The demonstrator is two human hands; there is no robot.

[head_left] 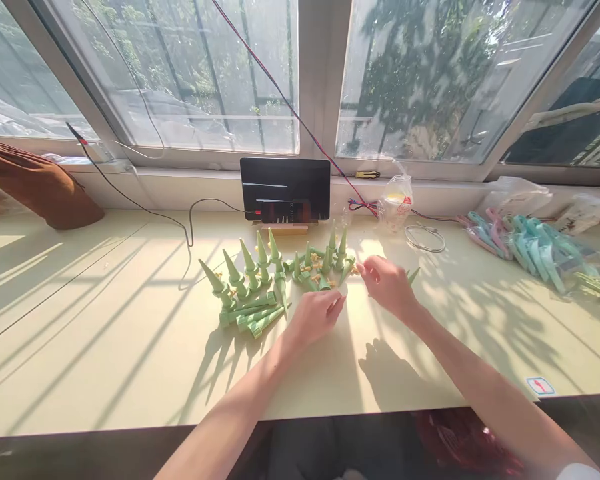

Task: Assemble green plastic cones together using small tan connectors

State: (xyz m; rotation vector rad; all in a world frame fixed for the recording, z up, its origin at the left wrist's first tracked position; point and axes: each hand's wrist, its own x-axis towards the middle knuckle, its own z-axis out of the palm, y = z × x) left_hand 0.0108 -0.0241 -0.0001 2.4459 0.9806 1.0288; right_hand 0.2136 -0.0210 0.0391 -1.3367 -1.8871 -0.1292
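Note:
Green cone-shaped plastic spikes [233, 273] are grouped in the middle of the table, several upright and several lying down. Small yellow plastic pieces [315, 257] sit among them. My right hand [387, 287] is closed, its fingertips pinched at a small yellow piece [355, 269] beside the right end of the group. Just in front of the spikes my left hand [316, 317] is closed, with thumb and fingers together; what lies between them, if anything, is hidden. A green pointed tip [414, 275] shows behind my right wrist.
A dark tablet [285, 190] leans on a wooden stand [285, 230] at the back. A cable runs from it leftward. A brown bag [35, 187] stands far left. To the right are a plastic-wrapped cup [396, 203], a cable loop [425, 238] and bagged teal pieces [540, 247].

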